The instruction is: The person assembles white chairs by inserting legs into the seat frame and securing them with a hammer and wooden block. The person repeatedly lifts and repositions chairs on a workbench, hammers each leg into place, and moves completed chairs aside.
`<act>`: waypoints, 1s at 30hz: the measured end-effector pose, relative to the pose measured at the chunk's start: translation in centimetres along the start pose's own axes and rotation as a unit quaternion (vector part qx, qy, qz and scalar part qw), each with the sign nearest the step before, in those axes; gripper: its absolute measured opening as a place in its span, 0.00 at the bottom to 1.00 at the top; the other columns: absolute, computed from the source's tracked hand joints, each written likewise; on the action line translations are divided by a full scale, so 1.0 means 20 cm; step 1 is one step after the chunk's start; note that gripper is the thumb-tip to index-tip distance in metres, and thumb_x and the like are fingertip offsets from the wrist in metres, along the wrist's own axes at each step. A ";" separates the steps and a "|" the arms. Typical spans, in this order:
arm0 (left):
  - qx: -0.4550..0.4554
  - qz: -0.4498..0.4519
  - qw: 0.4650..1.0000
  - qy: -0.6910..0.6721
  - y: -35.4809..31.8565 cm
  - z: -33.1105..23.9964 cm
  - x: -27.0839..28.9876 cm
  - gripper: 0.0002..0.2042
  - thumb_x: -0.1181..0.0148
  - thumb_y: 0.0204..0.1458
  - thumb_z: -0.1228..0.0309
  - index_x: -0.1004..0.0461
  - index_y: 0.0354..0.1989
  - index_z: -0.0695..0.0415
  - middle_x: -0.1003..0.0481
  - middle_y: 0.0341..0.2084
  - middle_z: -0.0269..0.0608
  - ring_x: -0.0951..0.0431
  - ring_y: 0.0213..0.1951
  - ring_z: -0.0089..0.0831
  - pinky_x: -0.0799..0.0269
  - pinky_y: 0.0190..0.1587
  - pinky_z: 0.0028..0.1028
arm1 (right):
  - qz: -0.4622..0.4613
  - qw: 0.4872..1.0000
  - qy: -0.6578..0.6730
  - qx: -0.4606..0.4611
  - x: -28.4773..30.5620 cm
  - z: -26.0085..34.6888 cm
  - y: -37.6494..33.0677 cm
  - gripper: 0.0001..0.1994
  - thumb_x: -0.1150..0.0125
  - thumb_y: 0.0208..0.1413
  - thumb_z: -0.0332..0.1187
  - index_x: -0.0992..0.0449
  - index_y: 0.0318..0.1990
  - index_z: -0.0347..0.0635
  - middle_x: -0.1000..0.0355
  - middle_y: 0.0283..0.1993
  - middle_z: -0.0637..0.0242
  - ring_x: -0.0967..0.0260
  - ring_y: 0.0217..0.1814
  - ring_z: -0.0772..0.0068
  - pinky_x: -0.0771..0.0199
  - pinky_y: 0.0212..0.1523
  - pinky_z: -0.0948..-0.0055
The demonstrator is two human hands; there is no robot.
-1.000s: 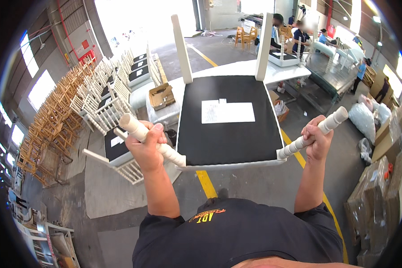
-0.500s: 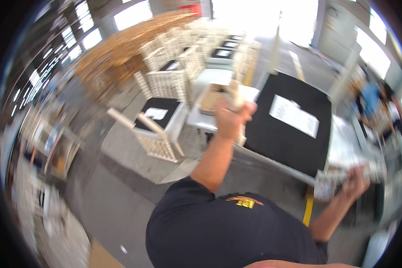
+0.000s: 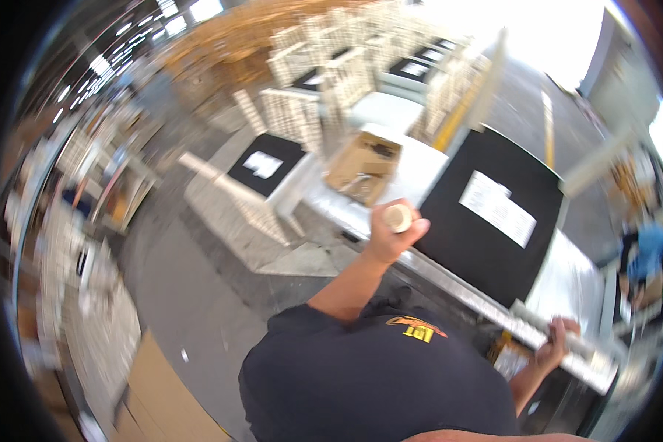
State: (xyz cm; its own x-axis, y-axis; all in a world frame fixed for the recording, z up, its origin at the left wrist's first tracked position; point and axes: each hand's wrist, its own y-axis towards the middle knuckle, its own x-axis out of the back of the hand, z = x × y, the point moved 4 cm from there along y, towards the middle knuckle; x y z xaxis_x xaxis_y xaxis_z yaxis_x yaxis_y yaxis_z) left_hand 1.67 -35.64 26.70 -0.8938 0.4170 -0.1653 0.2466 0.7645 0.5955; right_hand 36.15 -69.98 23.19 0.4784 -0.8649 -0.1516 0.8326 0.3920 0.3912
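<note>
the left hand [image 3: 381, 239] has its grip wrapped around one cream leg [image 3: 398, 218] of an upturned chair [image 3: 479, 254]; the right hand [image 3: 555, 345] has its grip around another. the chair is over the counter [image 3: 573, 271], its black underside facing up with a white label [image 3: 497, 208]. an open cardboard box [image 3: 344, 165] sits on the counter, left of the chair.

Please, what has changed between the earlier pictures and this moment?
The view has swung left, so the chair now appears farther right and turned clockwise. It seems to have moved forward over the table too; whether they touch is unclear. Nothing was let go: the left hand and right hand still grip its legs. The box stays on the table.
</note>
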 end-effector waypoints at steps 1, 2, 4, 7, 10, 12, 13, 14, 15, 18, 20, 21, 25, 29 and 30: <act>0.001 0.016 1.000 0.016 0.05 0.05 -0.07 0.09 0.30 0.51 0.73 0.26 0.25 0.56 0.25 0.20 0.32 0.29 0.23 0.22 0.33 0.26 0.29 | -0.023 0.996 -0.087 0.016 -0.03 0.00 0.05 0.02 0.37 0.53 0.22 0.24 0.33 0.36 0.28 0.38 0.65 0.31 0.44 0.70 0.31 0.53 0.69; 0.009 0.034 0.999 0.032 0.04 0.08 -0.10 0.08 0.30 0.51 0.74 0.26 0.26 0.55 0.24 0.21 0.34 0.29 0.22 0.24 0.33 0.26 0.30 | -0.030 0.994 -0.105 -0.021 -0.02 -0.02 0.04 0.04 0.36 0.52 0.22 0.23 0.34 0.36 0.27 0.38 0.63 0.30 0.45 0.69 0.31 0.54 0.69; -0.018 0.090 0.988 0.128 -0.08 0.15 -0.08 0.07 0.31 0.50 0.75 0.26 0.28 0.56 0.22 0.24 0.38 0.24 0.24 0.31 0.29 0.29 0.33 | -0.013 0.995 -0.085 -0.054 -0.03 -0.04 0.00 0.05 0.34 0.52 0.23 0.22 0.36 0.36 0.23 0.41 0.59 0.24 0.52 0.59 0.29 0.61 0.60; 0.036 0.156 0.982 0.098 -0.15 0.24 -0.17 0.06 0.33 0.50 0.76 0.26 0.29 0.56 0.21 0.26 0.41 0.19 0.29 0.38 0.24 0.36 0.34 | 0.010 0.985 -0.132 -0.107 0.07 -0.13 -0.01 0.07 0.32 0.54 0.27 0.21 0.40 0.38 0.21 0.49 0.55 0.24 0.56 0.56 0.28 0.62 0.57; 0.055 0.169 0.983 0.050 -0.14 0.29 -0.23 0.06 0.34 0.50 0.80 0.27 0.28 0.58 0.21 0.26 0.43 0.20 0.30 0.37 0.22 0.39 0.34 | 0.013 0.973 -0.154 -0.172 0.12 -0.16 0.01 0.11 0.30 0.55 0.29 0.20 0.45 0.38 0.21 0.55 0.54 0.26 0.50 0.69 0.27 0.53 0.70; 0.065 0.156 0.984 0.054 -0.09 0.28 -0.24 0.06 0.35 0.50 0.81 0.27 0.29 0.58 0.22 0.26 0.44 0.20 0.29 0.37 0.23 0.38 0.34 | 0.020 0.953 -0.170 -0.249 0.08 -0.17 0.04 0.12 0.30 0.57 0.32 0.20 0.45 0.38 0.21 0.55 0.53 0.26 0.52 0.69 0.27 0.54 0.70; 0.065 0.157 0.985 0.043 -0.07 0.31 -0.26 0.06 0.35 0.51 0.81 0.27 0.30 0.59 0.22 0.27 0.44 0.21 0.30 0.36 0.24 0.38 0.32 | 0.040 0.961 -0.171 -0.215 0.09 -0.18 0.10 0.12 0.30 0.57 0.33 0.20 0.45 0.38 0.21 0.55 0.54 0.26 0.53 0.68 0.27 0.56 0.68; 0.068 0.155 0.985 0.039 -0.01 0.35 -0.28 0.06 0.35 0.52 0.81 0.27 0.30 0.59 0.22 0.27 0.43 0.21 0.30 0.34 0.24 0.38 0.32 | 0.062 0.968 -0.170 -0.176 0.10 -0.22 0.17 0.12 0.31 0.58 0.34 0.20 0.46 0.38 0.21 0.55 0.54 0.26 0.53 0.67 0.28 0.57 0.66; 0.072 0.152 0.985 0.040 0.05 0.40 -0.30 0.06 0.35 0.52 0.81 0.27 0.30 0.59 0.22 0.27 0.43 0.21 0.30 0.33 0.24 0.38 0.32 | 0.071 0.968 -0.172 -0.169 0.09 -0.26 0.25 0.12 0.30 0.58 0.35 0.20 0.45 0.39 0.21 0.55 0.54 0.26 0.54 0.66 0.28 0.59 0.64; 0.140 0.079 0.987 0.013 0.20 0.57 -0.33 0.06 0.34 0.54 0.78 0.26 0.30 0.59 0.22 0.28 0.40 0.22 0.32 0.29 0.24 0.39 0.30 | 0.066 0.973 -0.107 -0.193 -0.03 -0.37 0.46 0.12 0.28 0.58 0.37 0.21 0.41 0.39 0.20 0.51 0.56 0.25 0.55 0.65 0.28 0.59 0.62; 0.156 0.063 0.986 0.013 0.33 0.69 -0.37 0.06 0.33 0.56 0.75 0.26 0.33 0.59 0.22 0.28 0.38 0.21 0.33 0.27 0.24 0.39 0.30 | 0.092 0.972 -0.088 -0.196 -0.09 -0.49 0.60 0.10 0.29 0.58 0.35 0.23 0.40 0.42 0.20 0.50 0.54 0.26 0.55 0.64 0.30 0.61 0.62; 0.174 0.047 0.984 0.005 0.39 0.75 -0.41 0.07 0.33 0.57 0.74 0.26 0.35 0.59 0.23 0.29 0.38 0.21 0.33 0.27 0.24 0.39 0.29 | 0.093 0.971 -0.093 -0.198 -0.10 -0.56 0.66 0.10 0.29 0.58 0.36 0.23 0.40 0.42 0.20 0.48 0.56 0.26 0.55 0.65 0.30 0.60 0.62; 0.191 -0.022 0.981 0.004 0.62 0.90 -0.57 0.09 0.31 0.58 0.71 0.27 0.38 0.58 0.23 0.29 0.39 0.20 0.32 0.27 0.24 0.38 0.29 | 0.081 0.964 -0.095 -0.235 -0.15 -0.77 0.86 0.12 0.25 0.56 0.37 0.22 0.38 0.42 0.21 0.39 0.65 0.25 0.46 0.73 0.29 0.52 0.66; 0.210 -0.028 0.972 0.105 0.77 1.04 -0.57 0.10 0.30 0.57 0.71 0.26 0.38 0.59 0.22 0.28 0.38 0.20 0.30 0.26 0.24 0.38 0.29 | 0.075 0.964 -0.041 -0.252 -0.28 -0.89 1.01 0.14 0.23 0.55 0.38 0.22 0.39 0.42 0.21 0.38 0.67 0.23 0.43 0.75 0.26 0.47 0.71; 0.221 -0.024 0.967 0.122 0.78 1.08 -0.58 0.10 0.30 0.57 0.70 0.26 0.38 0.59 0.22 0.28 0.38 0.20 0.30 0.26 0.24 0.39 0.29 | 0.073 0.964 -0.033 -0.254 -0.30 -0.91 1.01 0.14 0.23 0.55 0.38 0.22 0.40 0.41 0.21 0.38 0.66 0.23 0.43 0.74 0.25 0.47 0.70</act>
State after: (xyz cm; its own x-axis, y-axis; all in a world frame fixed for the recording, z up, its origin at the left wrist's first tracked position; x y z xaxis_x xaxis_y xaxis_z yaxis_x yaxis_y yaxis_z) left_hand 23.92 -17.98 20.93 -0.9567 0.2887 0.0375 0.2905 0.9381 0.1888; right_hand 55.22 -51.10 15.45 0.5963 -0.8001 -0.0649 0.7947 0.5998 -0.0930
